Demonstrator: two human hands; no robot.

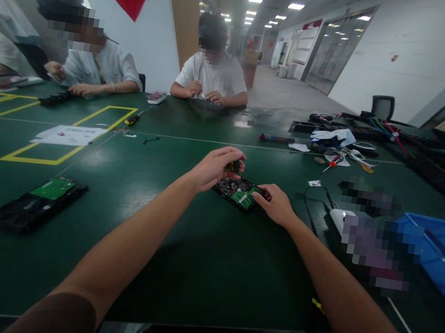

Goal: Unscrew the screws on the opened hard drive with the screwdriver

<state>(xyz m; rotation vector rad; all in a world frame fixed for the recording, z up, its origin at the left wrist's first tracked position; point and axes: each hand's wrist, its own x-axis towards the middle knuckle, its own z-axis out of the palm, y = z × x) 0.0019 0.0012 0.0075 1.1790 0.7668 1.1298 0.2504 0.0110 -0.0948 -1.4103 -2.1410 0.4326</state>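
A black device with a green circuit board point(243, 195) lies at the middle of the green table point(205, 276). My left hand point(218, 170) is at its upper left, fingers curled round a small dark tool with a bit of yellow, mostly hidden by the hand. At the device's right end, my right hand point(276, 203) grips the edge, thumb on top near the green board. A second black device with a green board point(37, 204) lies apart on the left.
On the right are a blue tray point(440, 254), a white-ended device with a cable point(338, 218), gloves point(335, 136) and a red screwdriver point(334, 161). Papers point(69, 135) and a yellow-black screwdriver point(134, 117) lie left. People sit across the table.
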